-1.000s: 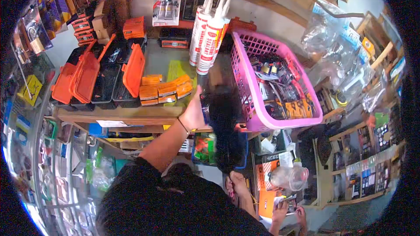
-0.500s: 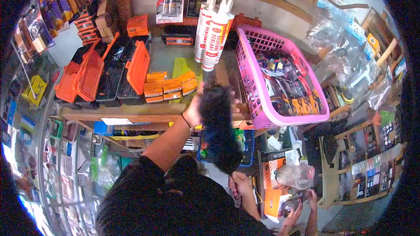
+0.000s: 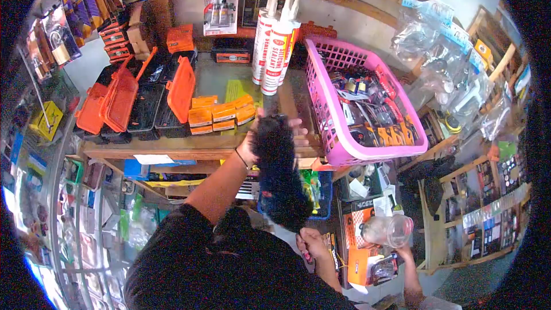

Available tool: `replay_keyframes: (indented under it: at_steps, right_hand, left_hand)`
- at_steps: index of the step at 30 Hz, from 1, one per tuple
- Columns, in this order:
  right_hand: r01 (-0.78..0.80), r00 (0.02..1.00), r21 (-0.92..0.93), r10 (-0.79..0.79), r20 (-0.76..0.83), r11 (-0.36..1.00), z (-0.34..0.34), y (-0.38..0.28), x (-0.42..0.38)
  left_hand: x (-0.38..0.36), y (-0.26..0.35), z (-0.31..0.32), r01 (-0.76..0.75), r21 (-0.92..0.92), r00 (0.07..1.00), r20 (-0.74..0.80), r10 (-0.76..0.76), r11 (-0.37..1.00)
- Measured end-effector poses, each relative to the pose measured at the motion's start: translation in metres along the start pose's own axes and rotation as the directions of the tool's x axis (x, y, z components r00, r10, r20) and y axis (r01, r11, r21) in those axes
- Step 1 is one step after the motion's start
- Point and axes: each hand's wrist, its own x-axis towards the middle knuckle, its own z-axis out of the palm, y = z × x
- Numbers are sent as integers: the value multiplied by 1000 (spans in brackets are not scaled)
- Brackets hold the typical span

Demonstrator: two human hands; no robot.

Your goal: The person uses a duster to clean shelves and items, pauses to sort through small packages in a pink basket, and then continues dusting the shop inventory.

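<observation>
A black duster (image 3: pixel 279 169) (a long fuzzy head, blurred) stands nearly upright at the front edge of a wooden shelf (image 3: pixel 172 152). Its lower end sits in the right hand (image 3: pixel 313 245), which is closed round the handle well below the shelf. The left hand (image 3: pixel 258 140) lies at the duster's upper end, at the shelf edge, fingers showing on both sides of the dark head; whether it grips the head or only rests behind it cannot be told.

On the shelf, just left of the duster's top, sit small orange boxes (image 3: pixel 221 116). Further left lie open orange cases (image 3: pixel 138 95) with black trays. Behind the boxes, white sealant tubes (image 3: pixel 275 40) lean against the wall, with a carded glue pack (image 3: pixel 221 6) beside them. Right of the duster a pink basket (image 3: pixel 333 132) full of packaged goods rests on the shelf, its front corner overhanging the edge.

Below the shelf are more stocked racks, and a clear jar (image 3: pixel 387 229) to the right of the right hand. The room is a crowded hardware shop, with hanging bags (image 3: pixel 436 40) right of the basket.
</observation>
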Motion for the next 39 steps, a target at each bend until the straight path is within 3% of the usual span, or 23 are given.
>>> replay_keyframes:
  at_steps: [1, 3, 5, 6, 8, 9, 11, 12, 15, 17, 19, 21, 23, 24, 25, 27, 29, 31, 33, 34, 35, 37, 39]
  right_hand:
    - [-21, 997, -16, 20, -76, 1000, 2, -2, -1]
    - [-19, 995, 104, 29, -94, 994, 9, -4, -3]
    - [-23, 999, 63, 24, -25, 998, 11, 0, -3]
    - [-32, 999, 92, 28, 41, 995, 7, 5, -2]
    - [12, 1000, 55, -12, -14, 998, 7, 3, -5]
    - [51, 997, 17, -50, -64, 999, 7, 2, -6]
    - [36, 997, 31, -34, -68, 999, 7, 6, -4]
    - [22, 997, 48, -18, -73, 999, 7, 7, -4]
    - [-36, 998, 15, 35, 53, 999, 9, 4, -3]
    - [19, 998, -8, -18, 59, 1000, 7, 4, 1]
    - [32, 999, 203, -33, 0, 979, 10, -1, 1]
    - [-8, 999, 134, 3, 35, 991, 8, 6, 3]
    - [-42, 997, 66, 37, 65, 997, 8, 6, 4]
    - [2, 1000, 64, -3, 21, 998, 8, 2, 3]
    - [44, 999, 59, -43, -21, 997, 7, -1, 4]
    - [48, 999, 119, -45, -27, 992, 9, -1, 5]
    - [-90, 996, 102, 92, -12, 991, 13, 1, 5]
    - [-56, 997, 35, 54, 48, 998, 10, 4, 5]
    - [55, 998, 88, -53, -23, 995, 9, 2, 7]
    - [61, 997, 106, -56, -49, 992, 8, 1, 8]
    - [59, 997, 108, -54, -47, 992, 6, 4, 9]
    - [-35, 998, 126, 27, 65, 991, 3, 13, 12]
    - [28, 999, 68, -31, 42, 997, 2, 11, 10]
  left_hand:
    - [2, 0, 2, -2, 1, 1000, -5, 2, 1000]
    - [4, -3, 6, -132, 106, 903, -396, 163, 986]
    - [0, 0, 2, -89, 12, 919, -385, 86, 996]
    - [-1, -1, 2, -43, 4, 959, -281, 42, 999]
    - [-2, -2, 3, -21, 33, 997, -70, 24, 999]
    - [-1, -2, 3, -23, 34, 997, -69, 26, 999]
    - [3, -2, 4, -72, 95, 896, -430, 106, 993]
    - [3, -2, 3, -73, 96, 897, -429, 107, 993]
    - [0, 0, -5, 23, 10, 998, -67, -23, 1000]
    - [0, -1, 0, 24, -11, 998, -56, -24, 1000]
    - [4, -2, -2, -73, 132, 920, -373, 118, 989]
    - [4, -3, -15, -91, 102, 926, -356, 122, 991]
    - [-2, -1, -11, 31, -11, 998, -50, -32, 999]
    - [-2, -1, -9, 24, 14, 999, -29, -24, 1000]
    - [-3, -5, 0, -155, 123, 969, -177, 175, 980]
    - [3, -2, -8, -73, -20, 941, -333, 62, 997]
    - [1, 0, -10, -58, -16, 940, -339, 49, 998]
    - [-1, -1, -7, 40, 1, 999, -9, -40, 999]
    - [2, -3, -2, 16, 16, 997, -82, -14, 1000]
    - [3, -3, -2, -42, -2, 975, -221, 40, 999]
    - [4, -3, -2, -100, -13, 930, -357, 89, 995]
    - [3, -3, -8, -75, 70, 918, -384, 96, 995]
    - [2, -2, -9, 36, -18, 997, -68, -38, 999]
